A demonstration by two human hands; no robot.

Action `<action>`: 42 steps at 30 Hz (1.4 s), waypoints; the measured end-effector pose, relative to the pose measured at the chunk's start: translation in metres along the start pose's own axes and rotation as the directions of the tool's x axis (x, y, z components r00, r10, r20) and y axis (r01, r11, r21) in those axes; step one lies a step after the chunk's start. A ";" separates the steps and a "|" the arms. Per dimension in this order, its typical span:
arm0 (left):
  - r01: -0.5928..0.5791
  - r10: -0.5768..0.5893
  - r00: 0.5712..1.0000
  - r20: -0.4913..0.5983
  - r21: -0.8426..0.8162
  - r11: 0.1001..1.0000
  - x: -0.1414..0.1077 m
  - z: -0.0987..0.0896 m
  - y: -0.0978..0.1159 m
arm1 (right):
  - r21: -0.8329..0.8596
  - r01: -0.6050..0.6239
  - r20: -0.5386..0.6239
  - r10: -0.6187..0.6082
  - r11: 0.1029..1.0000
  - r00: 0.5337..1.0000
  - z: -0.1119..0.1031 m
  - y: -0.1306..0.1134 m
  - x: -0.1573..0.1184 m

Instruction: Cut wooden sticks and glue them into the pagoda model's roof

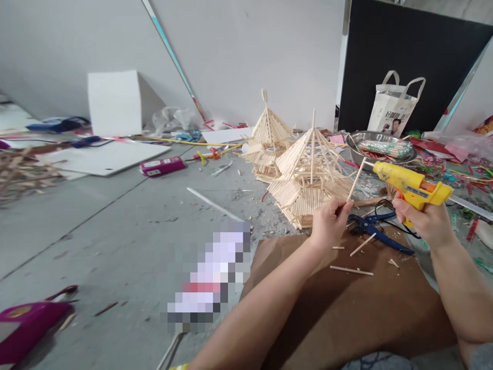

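Note:
Between the fingers of my left hand (pixel 330 221) a thin wooden stick (pixel 357 178) stands tilted, its upper end near the nozzle of a yellow glue gun (pixel 412 185). My right hand (pixel 423 221) is wrapped round the glue gun's handle. Just beyond my left hand is a model pavilion (pixel 308 180) made of wooden sticks, its pointed roof partly open on the right. Behind it stands a second stick pavilion (pixel 267 128). Blue-handled pliers (pixel 379 231) lie below the glue gun. Several loose sticks (pixel 351 270) rest on brown cardboard (pixel 346 313) under my arms.
A metal bowl (pixel 381 146) holds bundled sticks at the back right, near a white bag (pixel 395 108). A pixelated object (pixel 210 277) and a clear glue stick (pixel 213 203) lie left of the cardboard. Purple packages (pixel 162 167) and scraps litter the floor.

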State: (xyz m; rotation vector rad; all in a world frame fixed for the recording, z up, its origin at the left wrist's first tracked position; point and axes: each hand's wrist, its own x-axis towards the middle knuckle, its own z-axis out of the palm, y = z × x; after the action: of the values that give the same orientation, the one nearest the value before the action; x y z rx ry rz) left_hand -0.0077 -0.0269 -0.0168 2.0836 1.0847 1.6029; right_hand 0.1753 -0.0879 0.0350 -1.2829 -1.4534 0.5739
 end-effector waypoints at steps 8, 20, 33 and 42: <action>-0.020 0.020 1.000 -0.003 0.008 1.000 0.000 -0.001 0.001 | -0.056 0.013 0.000 -0.013 0.998 1.000 -0.001 -0.002 0.000; 0.011 -0.011 0.999 0.030 -0.008 1.000 -0.001 -0.001 0.001 | -0.055 0.019 -0.007 -0.020 0.998 1.000 -0.002 0.001 0.001; 0.031 -0.031 0.999 0.038 0.006 1.000 0.000 -0.001 0.000 | -0.066 0.018 0.019 -0.017 0.998 1.000 -0.003 0.003 0.002; 0.034 -0.034 0.999 0.035 -0.002 0.999 0.000 -0.001 0.000 | -0.040 0.026 -0.025 -0.027 0.999 0.999 -0.003 0.004 0.003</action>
State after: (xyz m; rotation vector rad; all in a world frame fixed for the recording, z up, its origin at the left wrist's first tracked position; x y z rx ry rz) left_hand -0.0083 -0.0272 -0.0170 2.0725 1.0991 1.5453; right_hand 0.1804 -0.0851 0.0338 -1.2955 -1.4651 0.5115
